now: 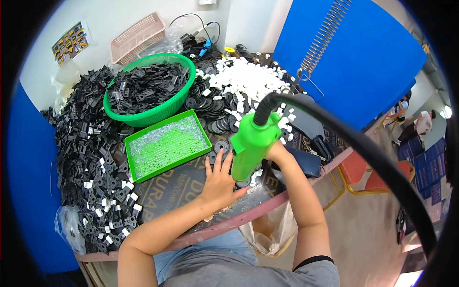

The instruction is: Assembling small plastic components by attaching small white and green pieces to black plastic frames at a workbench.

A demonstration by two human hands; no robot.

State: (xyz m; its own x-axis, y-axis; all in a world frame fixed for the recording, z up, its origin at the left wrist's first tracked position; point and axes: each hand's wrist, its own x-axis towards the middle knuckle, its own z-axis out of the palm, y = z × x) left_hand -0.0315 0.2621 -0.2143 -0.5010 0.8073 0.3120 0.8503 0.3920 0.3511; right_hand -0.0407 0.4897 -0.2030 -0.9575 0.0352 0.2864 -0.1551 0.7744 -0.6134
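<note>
Upright over the near edge of the table stands a green electric screwdriver [250, 146] with a thick black cable [354, 131] running from its top. My right hand [276, 152] is wrapped round it from the right, its fingers mostly hidden behind the tool. Flat beside the tool's lower end lies my left hand [219, 184], fingers spread and thumb toward the tool. Its fingertips reach to black discs [221, 146] with centre holes. Below the tool a dark round part [244, 182] shows; the bit's tip is hidden.
Left of my hands sits a green tray [167, 146] full of small silvery pieces. Behind it, a green basket [153, 115] holds black plastic parts. Black parts [81, 129] heap at the left, white pieces [248, 76] at the back. A coiled spring [325, 38] hangs at the right.
</note>
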